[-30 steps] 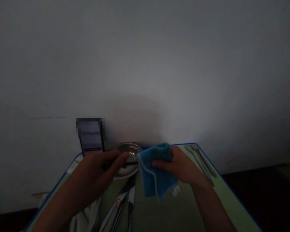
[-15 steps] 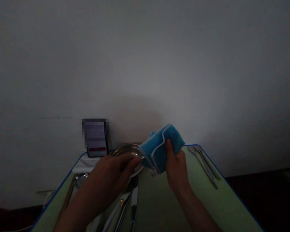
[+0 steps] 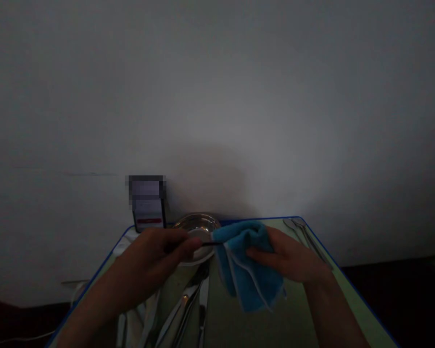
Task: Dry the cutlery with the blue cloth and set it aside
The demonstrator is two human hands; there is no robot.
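The item in hand, a thin, dark-looking rod-like utensil (image 3: 210, 243), lies roughly level above the near side of a round, shiny metal bowl (image 3: 196, 220), one end entering a folded blue cloth with pale edging (image 3: 252, 278). The bowl rests at the far edge of the table, close to the wall; its interior is partly covered by the left hand and the utensil, and its contents cannot be determined. The left hand (image 3: 157, 253) has thumb and fingers closed in a pinch on the utensil's other end. The right hand (image 3: 288, 253) grips the cloth, thumb on the near face, remaining fingers largely concealed; the cloth's lower part hangs loose. Nearer the viewer, a group of long, shiny metal utensils (image 3: 203, 302) lies on the pale green table with blue edging (image 3: 246, 333). Further slender metal utensils (image 3: 300, 227) lie together at the right edge, partly behind the right wrist. At the left rear, a dark-framed phone with lit screen (image 3: 148, 209) stands upright, its upper part pixelated.
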